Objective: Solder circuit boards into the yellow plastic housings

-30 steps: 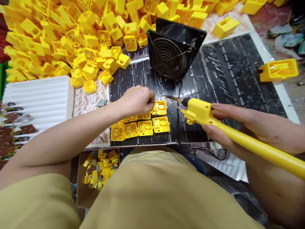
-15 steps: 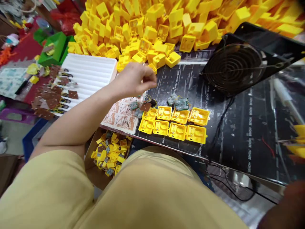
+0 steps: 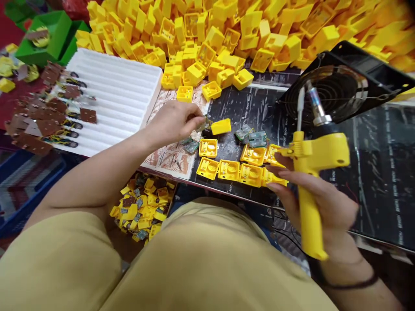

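My left hand (image 3: 177, 123) is above the back-left of the case rows, thumb and fingers pinched together. A small greyish piece shows at its fingertips, too blurred to name. Right beside them is a tilted yellow case (image 3: 221, 126); whether the fingers touch it I cannot tell. My right hand (image 3: 324, 203) is wrapped round the handle of a yellow soldering gun (image 3: 319, 153), its metal tip pointing up and away. Open yellow cases (image 3: 229, 170) lie in two rows between the hands, with the right-hand ones partly behind my fingers. Green circuit boards (image 3: 257, 139) lie behind them.
A large heap of yellow cases (image 3: 207, 52) fills the back. A black fan (image 3: 340, 86) stands behind the soldering gun. On the left, brown boards with wires (image 3: 42, 116) lie along a white ribbed foam sheet (image 3: 113, 95). A box of yellow parts (image 3: 145, 207) is below the table edge.
My right hand has come in from the right edge with the soldering gun. My left hand has drawn back from the heap towards me. One case in the back row has left its place.
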### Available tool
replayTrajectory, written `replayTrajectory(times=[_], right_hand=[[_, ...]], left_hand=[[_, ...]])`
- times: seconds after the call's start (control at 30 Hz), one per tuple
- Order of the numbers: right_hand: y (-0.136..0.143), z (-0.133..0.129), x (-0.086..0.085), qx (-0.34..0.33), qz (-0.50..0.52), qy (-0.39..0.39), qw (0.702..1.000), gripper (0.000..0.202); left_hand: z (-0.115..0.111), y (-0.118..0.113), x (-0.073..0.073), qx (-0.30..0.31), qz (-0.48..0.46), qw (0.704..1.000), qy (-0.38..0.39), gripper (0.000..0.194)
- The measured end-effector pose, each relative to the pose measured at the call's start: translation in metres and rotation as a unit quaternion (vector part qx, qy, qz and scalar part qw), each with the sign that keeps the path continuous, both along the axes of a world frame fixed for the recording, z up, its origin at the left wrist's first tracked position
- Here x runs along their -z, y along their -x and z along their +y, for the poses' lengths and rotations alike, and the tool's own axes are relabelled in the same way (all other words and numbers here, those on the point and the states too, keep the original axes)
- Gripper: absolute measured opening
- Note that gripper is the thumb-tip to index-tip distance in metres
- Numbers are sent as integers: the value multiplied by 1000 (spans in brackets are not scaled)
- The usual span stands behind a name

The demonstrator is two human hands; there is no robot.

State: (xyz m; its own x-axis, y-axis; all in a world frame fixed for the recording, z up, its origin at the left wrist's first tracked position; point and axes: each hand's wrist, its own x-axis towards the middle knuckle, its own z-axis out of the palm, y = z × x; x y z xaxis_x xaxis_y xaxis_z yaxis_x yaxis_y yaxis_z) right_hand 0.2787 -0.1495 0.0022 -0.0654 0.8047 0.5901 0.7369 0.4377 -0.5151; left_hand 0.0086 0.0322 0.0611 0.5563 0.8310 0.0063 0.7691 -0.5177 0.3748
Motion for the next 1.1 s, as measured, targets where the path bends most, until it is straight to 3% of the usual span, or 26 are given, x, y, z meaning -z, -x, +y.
replayTrajectory(times=[0.13, 0.33, 0.43, 0.57, 0.73, 0.83, 0.93, 1.1], right_hand=[[27, 18, 0, -72, 6, -17, 997, 57], [57, 34, 3, -114, -1, -25, 993, 64], [58, 37, 5, -107, 4, -32, 994, 65], [50, 38, 3, -79, 6, -34, 996, 70], [53, 41, 3, -104, -17, -20, 994, 66], [61, 44, 5, -132, -54, -7, 990, 56], [69, 46, 7, -149, -96, 4, 984, 50], [80, 47, 5, -152, -150, 5, 977, 28]], left_hand=[[5, 2, 7, -9, -96, 993, 63, 32], [26, -30, 21, 1, -156, 975, 158, 36], [34, -30, 18, 9, -127, 983, 129, 38], [35, -5, 14, 4, -58, 998, 17, 29], [27, 0, 23, 36, 117, 992, 24, 27], [26, -7, 30, 38, 161, 986, -2, 25], [27, 0, 29, 19, 115, 993, 31, 20], [11, 34, 13, -6, -44, 998, 52, 22]])
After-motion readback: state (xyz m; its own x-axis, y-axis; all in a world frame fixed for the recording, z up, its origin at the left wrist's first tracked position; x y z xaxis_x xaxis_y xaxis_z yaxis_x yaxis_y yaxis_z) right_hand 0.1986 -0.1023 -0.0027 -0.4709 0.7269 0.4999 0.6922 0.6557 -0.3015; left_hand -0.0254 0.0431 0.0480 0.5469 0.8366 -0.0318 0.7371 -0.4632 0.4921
